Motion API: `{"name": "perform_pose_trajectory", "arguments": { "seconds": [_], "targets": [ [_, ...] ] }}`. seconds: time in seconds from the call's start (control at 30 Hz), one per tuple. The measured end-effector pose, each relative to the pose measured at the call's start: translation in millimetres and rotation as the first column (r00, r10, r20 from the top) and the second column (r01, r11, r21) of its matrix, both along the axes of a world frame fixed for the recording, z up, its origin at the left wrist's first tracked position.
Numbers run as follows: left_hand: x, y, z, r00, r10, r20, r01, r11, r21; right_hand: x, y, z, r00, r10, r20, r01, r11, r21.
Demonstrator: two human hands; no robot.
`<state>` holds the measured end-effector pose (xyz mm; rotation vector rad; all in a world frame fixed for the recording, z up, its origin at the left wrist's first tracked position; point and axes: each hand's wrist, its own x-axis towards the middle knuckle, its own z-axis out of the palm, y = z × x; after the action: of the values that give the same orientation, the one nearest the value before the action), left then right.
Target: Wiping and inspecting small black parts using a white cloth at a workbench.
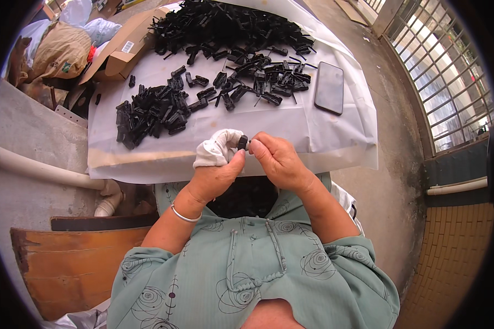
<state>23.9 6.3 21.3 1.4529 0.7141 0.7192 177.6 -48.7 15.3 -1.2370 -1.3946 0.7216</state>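
Over the table's near edge, my left hand (pixel 220 163) grips a small black plastic part (pixel 242 142) between thumb and fingers. A white cloth glove (pixel 218 147) covers the fingers of that hand, while its thumb is bare. My bare right hand (pixel 280 160) meets it from the right, thumb and forefinger pinched at the part's side. Whatever lies between those fingertips is too small to make out. Similar black parts lie in a loose pile (pixel 153 112) beyond my left hand. More of them, some with thin stems, form a scattered cluster (pixel 274 77) farther back.
A large heap of black parts (pixel 225 24) fills the table's far end. White sheeting (pixel 346 140) covers the tabletop. A dark smartphone (pixel 329 88) lies at the right, an open cardboard box (pixel 127 52) at the far left. Below my hands is something black (pixel 244 198) at my lap.
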Motion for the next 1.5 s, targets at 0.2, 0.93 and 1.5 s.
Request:
{"name": "perform_pose_trajectory", "arguments": {
  "seconds": [0.2,0.93,1.5],
  "targets": [
    [1,-3,-15,0.988,0.145,-0.050,-0.109,0.894,0.436,-6,-2,3,0.989,0.098,0.107,-0.072,0.972,-0.224],
    [-8,12,-9,0.992,0.012,0.127,0.006,0.991,-0.136,6,-4,-17,0.988,0.062,0.140,-0.033,0.979,-0.203],
    [-7,4,8,0.985,-0.172,-0.019,0.170,0.981,-0.090,8,0,-5,0.992,0.083,0.098,-0.081,0.996,-0.029]
  ]
}}
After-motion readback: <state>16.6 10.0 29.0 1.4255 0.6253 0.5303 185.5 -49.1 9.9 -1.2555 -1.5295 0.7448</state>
